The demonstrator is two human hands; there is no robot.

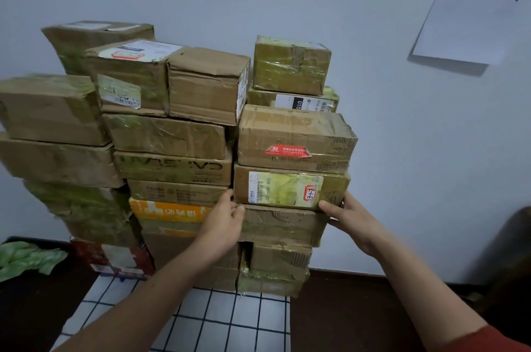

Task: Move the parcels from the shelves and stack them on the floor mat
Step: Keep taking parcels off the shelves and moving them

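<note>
Several taped cardboard parcels stand in tall stacks against the wall, on a white floor mat (230,320) with a dark grid. A parcel with a yellow-green label marked 3-1-7 (290,188) lies in the right stack, under a parcel with a red sticker (296,139). My left hand (222,222) touches the labelled parcel's lower left corner, fingers around its edge. My right hand (349,218) holds its lower right corner, thumb on the front face. A plain brown parcel (284,225) lies right beneath it.
A small parcel (291,64) tops the right stack, close to the wall. A paper sign (482,7) hangs on the wall at the upper right. Green plastic (26,259) lies on the dark floor at the left. A dark rounded object (514,251) stands at the right edge.
</note>
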